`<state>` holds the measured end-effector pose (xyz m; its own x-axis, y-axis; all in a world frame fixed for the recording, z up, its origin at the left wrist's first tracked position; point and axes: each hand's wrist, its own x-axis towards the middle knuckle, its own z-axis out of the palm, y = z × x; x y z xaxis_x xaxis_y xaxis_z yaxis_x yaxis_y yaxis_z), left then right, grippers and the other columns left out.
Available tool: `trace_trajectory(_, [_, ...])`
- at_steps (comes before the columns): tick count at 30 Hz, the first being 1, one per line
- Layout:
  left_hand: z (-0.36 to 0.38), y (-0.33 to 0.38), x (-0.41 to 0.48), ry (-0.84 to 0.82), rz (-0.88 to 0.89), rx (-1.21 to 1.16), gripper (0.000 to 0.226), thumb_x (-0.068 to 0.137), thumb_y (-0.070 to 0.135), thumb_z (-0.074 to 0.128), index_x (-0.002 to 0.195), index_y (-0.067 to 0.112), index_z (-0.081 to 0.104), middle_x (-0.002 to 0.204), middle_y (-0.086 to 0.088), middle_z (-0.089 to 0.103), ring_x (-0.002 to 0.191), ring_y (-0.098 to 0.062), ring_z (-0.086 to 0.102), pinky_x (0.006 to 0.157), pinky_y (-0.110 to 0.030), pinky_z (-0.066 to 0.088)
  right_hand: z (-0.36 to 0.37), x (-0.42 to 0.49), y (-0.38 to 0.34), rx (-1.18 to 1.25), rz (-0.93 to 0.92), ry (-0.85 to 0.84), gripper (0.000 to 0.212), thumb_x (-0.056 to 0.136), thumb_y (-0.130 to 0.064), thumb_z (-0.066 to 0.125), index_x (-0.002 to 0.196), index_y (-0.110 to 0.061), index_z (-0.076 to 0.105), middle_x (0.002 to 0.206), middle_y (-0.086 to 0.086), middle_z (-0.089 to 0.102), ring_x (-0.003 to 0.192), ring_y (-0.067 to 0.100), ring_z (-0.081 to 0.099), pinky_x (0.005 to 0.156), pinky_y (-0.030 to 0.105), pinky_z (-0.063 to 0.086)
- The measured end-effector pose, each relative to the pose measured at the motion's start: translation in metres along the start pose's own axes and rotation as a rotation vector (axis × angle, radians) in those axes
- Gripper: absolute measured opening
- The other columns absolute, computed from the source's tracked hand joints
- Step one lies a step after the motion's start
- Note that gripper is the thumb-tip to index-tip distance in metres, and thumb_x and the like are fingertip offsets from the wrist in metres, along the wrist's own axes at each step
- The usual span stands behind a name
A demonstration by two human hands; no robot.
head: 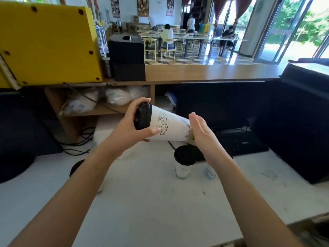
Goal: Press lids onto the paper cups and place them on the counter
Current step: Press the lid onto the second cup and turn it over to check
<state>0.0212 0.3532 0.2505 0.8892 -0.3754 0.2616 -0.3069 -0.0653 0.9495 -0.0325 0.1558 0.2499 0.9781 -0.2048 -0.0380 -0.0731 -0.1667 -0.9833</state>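
Forearms reach over white worktop (160, 202). Lidded cup (183, 163) stands there. Above it, left hand (128, 129) wraps black lid (142, 115) on tilted paper cup (170, 125) — right hand (203, 132), palm flat, braces base (contact hidden). Risk: uneven squeeze, lid pops off.

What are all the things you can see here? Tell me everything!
Held cup: one, white with line drawings, tipped sideways between the hands.
Held cup's lid: one, black, on the cup's left end.
Standing cup: one, pale with a black lid, upright on the table.
Loose lid: one, black, partly hidden behind the left forearm.
Table: one, white, scuffed.
Keyboard: one, black, right of the cups.
Counter: one, brown wood, beyond the table.
Yellow box: one, upper left.
Left hand: shut around the lidded end.
Right hand: open, flat against the cup's base.
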Motion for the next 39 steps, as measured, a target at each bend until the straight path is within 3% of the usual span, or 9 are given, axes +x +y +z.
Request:
trace_trajectory(3, [0.000, -0.003, -0.004, -0.058, 0.101, -0.022, 0.078, 0.069, 0.015, 0.077, 0.126, 0.047, 0.036, 0.124, 0.007, 0.044, 0.109, -0.015, 0.055, 0.072, -0.027, 0.056, -0.006, 0.001, -0.009, 0.170, 0.202, -0.109, 0.056, 0.090, -0.065, 0.030, 0.107, -0.022, 0.062, 0.083, 0.009, 0.068, 0.070, 0.021, 0.067, 0.065, 0.035, 0.059])
trace_trajectory(6, [-0.002, -0.006, -0.003, -0.150, 0.176, 0.026, 0.083, 0.064, 0.029, 0.078, 0.127, 0.054, 0.031, 0.132, 0.015, 0.039, 0.117, -0.002, 0.048, 0.082, -0.019, 0.050, -0.006, 0.001, -0.010, 0.195, 0.174, -0.094, 0.048, 0.089, -0.059, 0.045, 0.109, -0.018, 0.059, 0.080, 0.007, 0.062, 0.059, 0.019, 0.061, 0.054, 0.030, 0.053])
trace_trajectory(12, [-0.012, -0.015, 0.008, -0.189, -0.074, -0.086, 0.082, 0.077, 0.031, 0.065, 0.138, 0.056, 0.017, 0.146, 0.016, 0.030, 0.119, -0.010, 0.050, 0.076, -0.028, 0.056, -0.001, -0.002, 0.004, 0.236, -0.048, -0.037, 0.034, 0.089, -0.036, 0.059, 0.116, -0.018, 0.051, 0.104, 0.004, 0.064, 0.093, 0.014, 0.067, 0.078, 0.035, 0.059])
trace_trajectory(18, [-0.011, -0.016, 0.015, -0.176, -0.391, -0.433, 0.056, 0.076, 0.038, 0.067, 0.128, 0.031, 0.046, 0.118, -0.005, 0.057, 0.096, -0.023, 0.061, 0.064, -0.041, 0.058, -0.004, 0.000, 0.008, 0.179, -0.259, -0.150, 0.049, 0.082, -0.010, 0.069, 0.119, -0.031, 0.046, 0.113, -0.004, 0.063, 0.107, 0.017, 0.063, 0.085, 0.033, 0.056])
trace_trajectory(21, [-0.006, -0.019, 0.012, -0.092, -0.317, -0.378, 0.064, 0.070, 0.020, 0.076, 0.123, 0.037, 0.044, 0.119, -0.002, 0.054, 0.096, -0.021, 0.061, 0.062, -0.030, 0.057, -0.006, 0.004, 0.014, 0.190, -0.216, -0.194, 0.051, 0.085, -0.010, 0.065, 0.125, -0.033, 0.043, 0.116, -0.005, 0.061, 0.109, 0.016, 0.062, 0.087, 0.033, 0.055])
trace_trajectory(26, [-0.001, -0.018, 0.001, -0.034, 0.010, -0.037, 0.082, 0.070, 0.013, 0.080, 0.127, 0.049, 0.033, 0.126, 0.017, 0.042, 0.110, -0.012, 0.053, 0.078, -0.029, 0.058, 0.001, 0.010, 0.009, 0.304, 0.176, -0.128, 0.047, 0.092, -0.056, 0.037, 0.121, -0.023, 0.052, 0.110, 0.011, 0.064, 0.100, 0.024, 0.066, 0.076, 0.040, 0.059])
trace_trajectory(30, [-0.005, -0.016, -0.003, -0.103, 0.129, 0.066, 0.091, 0.065, 0.023, 0.082, 0.130, 0.054, 0.026, 0.134, 0.020, 0.038, 0.120, -0.004, 0.047, 0.087, -0.019, 0.051, 0.002, 0.009, 0.009, 0.382, 0.155, -0.166, 0.043, 0.092, -0.048, 0.047, 0.117, -0.014, 0.056, 0.098, 0.010, 0.068, 0.087, 0.023, 0.068, 0.072, 0.037, 0.060])
trace_trajectory(34, [-0.011, -0.016, 0.002, -0.131, -0.050, -0.032, 0.092, 0.075, 0.022, 0.072, 0.138, 0.055, 0.014, 0.128, 0.028, 0.039, 0.113, -0.008, 0.053, 0.086, -0.030, 0.055, -0.001, 0.007, 0.016, 0.355, -0.046, -0.169, 0.031, 0.092, -0.030, 0.055, 0.120, -0.018, 0.051, 0.111, 0.008, 0.063, 0.101, 0.019, 0.065, 0.086, 0.043, 0.057])
trace_trajectory(39, [-0.013, -0.013, 0.013, -0.141, -0.353, -0.321, 0.075, 0.073, 0.037, 0.074, 0.135, 0.047, 0.033, 0.122, 0.000, 0.053, 0.104, -0.031, 0.061, 0.074, -0.047, 0.057, -0.003, 0.004, 0.018, 0.394, -0.230, -0.278, 0.047, 0.086, -0.007, 0.063, 0.127, -0.020, 0.044, 0.118, 0.013, 0.060, 0.103, 0.022, 0.063, 0.087, 0.035, 0.054])
